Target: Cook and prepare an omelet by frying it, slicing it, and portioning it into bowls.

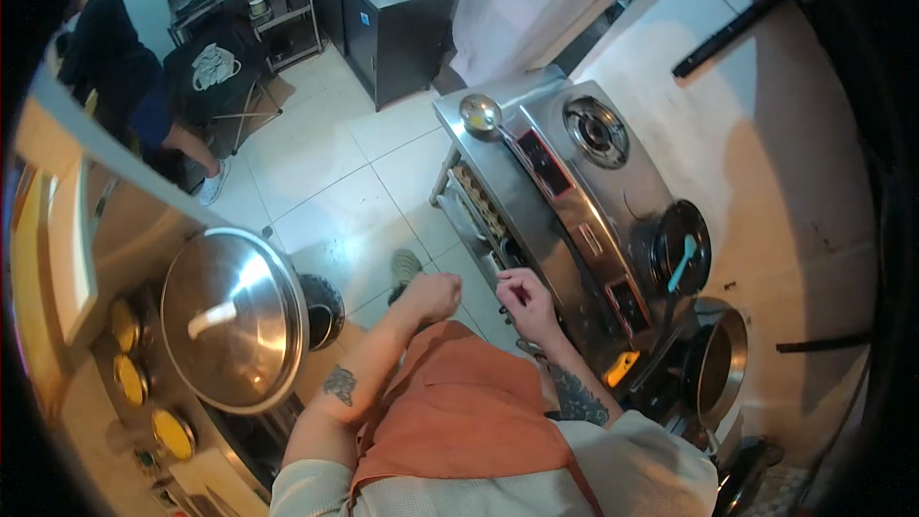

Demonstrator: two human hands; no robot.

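Observation:
Both hands are raised in front of an orange apron [467,409]. My left hand [434,296] is loosely curled over the floor, and no object shows in it. My right hand [528,304], near the front edge of the steel stove counter [513,208], has bent fingers; whether they pinch something small cannot be told. On the counter's far end rests a metal ladle [481,113]. A black pan [682,248] with a turquoise utensil [682,263] is at the stove's right. Left of my arm is a large domed metal lid [233,319].
Another person [122,64] stands at the upper left beside a black folding chair [215,86] with a cloth on it. A dark cabinet [406,36] stands at the back. A deep pan [721,366] is at the lower right, near a yellow-orange object [621,368]. Trays sit under the counter.

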